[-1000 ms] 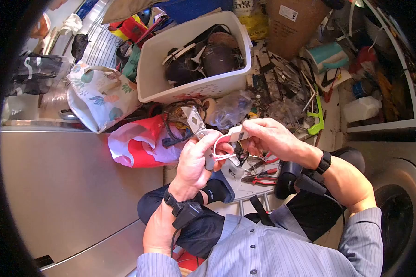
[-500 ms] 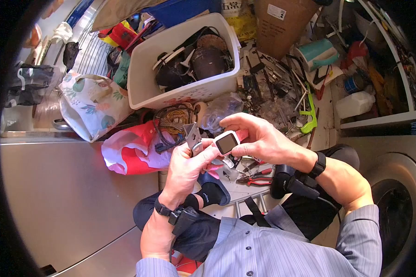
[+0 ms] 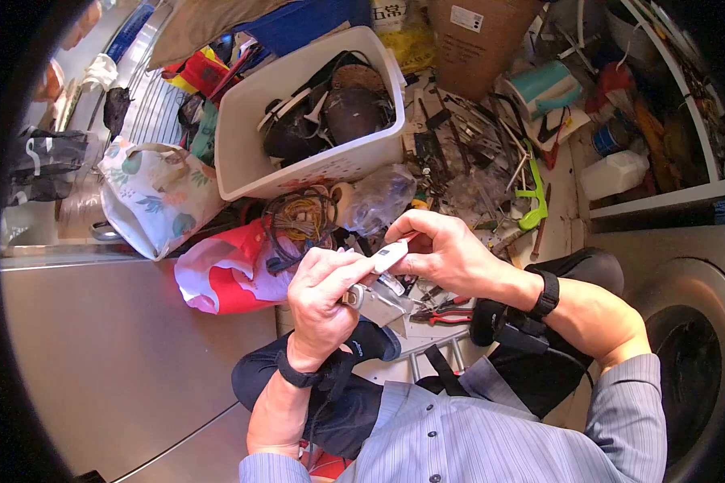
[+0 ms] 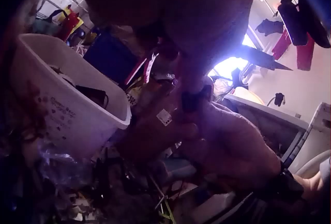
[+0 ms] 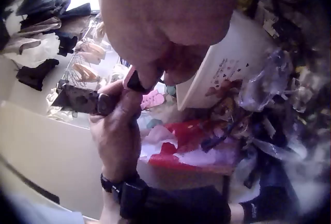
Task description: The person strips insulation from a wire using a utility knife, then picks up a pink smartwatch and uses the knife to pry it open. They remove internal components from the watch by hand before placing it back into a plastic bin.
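Note:
My left hand [image 3: 321, 298] grips a flat grey metal piece [image 3: 376, 306] with a rounded joint at one end; its plate points down and right in the head view. A small white smartwatch [image 3: 390, 257] sits between both hands, tilted nearly edge-on. My right hand [image 3: 451, 256] pinches it between thumb and fingers, while the left fingertips meet its near side. In the right wrist view, the watch's dark screen [image 5: 136, 82] shows beside the fingers, with a pink strap [image 5: 152, 100] hanging past them. The left wrist view is dark, and the hand hides the watch there.
A white bin [image 3: 225, 149] holding dark items stands ahead. Red-handled pliers [image 3: 443, 316] lie on the floor beneath the hands. A red and white bag [image 3: 234, 278] is left, loose tools and a bright green tool [image 3: 533, 197] right. A washing machine [image 3: 693, 322] stands at right.
The watch has turned from screen-up to nearly edge-on between the hands. The left hand has rolled over, swinging the metal piece from pointing up to pointing down and right.

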### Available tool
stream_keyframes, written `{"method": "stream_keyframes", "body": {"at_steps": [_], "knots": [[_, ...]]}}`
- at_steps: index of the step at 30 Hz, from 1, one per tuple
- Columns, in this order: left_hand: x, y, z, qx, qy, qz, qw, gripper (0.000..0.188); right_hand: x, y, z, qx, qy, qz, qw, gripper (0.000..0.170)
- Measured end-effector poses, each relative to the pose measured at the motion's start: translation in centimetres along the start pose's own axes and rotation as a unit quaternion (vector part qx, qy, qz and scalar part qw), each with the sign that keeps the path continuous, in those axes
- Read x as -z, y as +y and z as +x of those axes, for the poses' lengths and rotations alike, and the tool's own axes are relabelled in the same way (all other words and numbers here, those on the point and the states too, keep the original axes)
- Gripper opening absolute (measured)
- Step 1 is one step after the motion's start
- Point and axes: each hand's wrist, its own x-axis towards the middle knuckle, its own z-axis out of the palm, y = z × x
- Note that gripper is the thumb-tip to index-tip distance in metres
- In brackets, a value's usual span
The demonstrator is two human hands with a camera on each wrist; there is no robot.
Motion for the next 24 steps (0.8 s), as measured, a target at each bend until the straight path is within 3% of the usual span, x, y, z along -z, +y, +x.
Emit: {"method": "stream_keyframes", "body": {"at_steps": [4, 6, 9, 18, 24], "knots": [[-0.1, 0.2, 0.0, -0.049, 0.014, 0.034, 0.998, 0.036, 0.7, -0.7, 0.0, 0.033, 0.007, -0.021, 0.999, 0.027], [-0.1, 0.3, -0.1, -0.062, 0.018, 0.042, 0.997, 0.044, 1.0, -0.7, 0.1, 0.11, 0.009, -0.12, 0.987, 0.03], [-0.1, 0.3, -0.1, -0.074, 0.021, 0.053, 0.996, 0.046, 1.2, -0.5, 0.2, 0.151, 0.004, -0.144, 0.978, 0.035], [0.4, 0.2, -0.8, -0.153, 0.01, 0.144, 0.978, 0.049, 1.5, -1.2, 0.2, 0.053, -0.073, -0.043, 0.995, 0.05], [0.5, 0.3, -1.0, -0.181, 0.013, 0.158, 0.971, 0.049, 1.3, -2.0, 0.0, 0.085, -0.028, -0.088, 0.992, 0.045]]}}
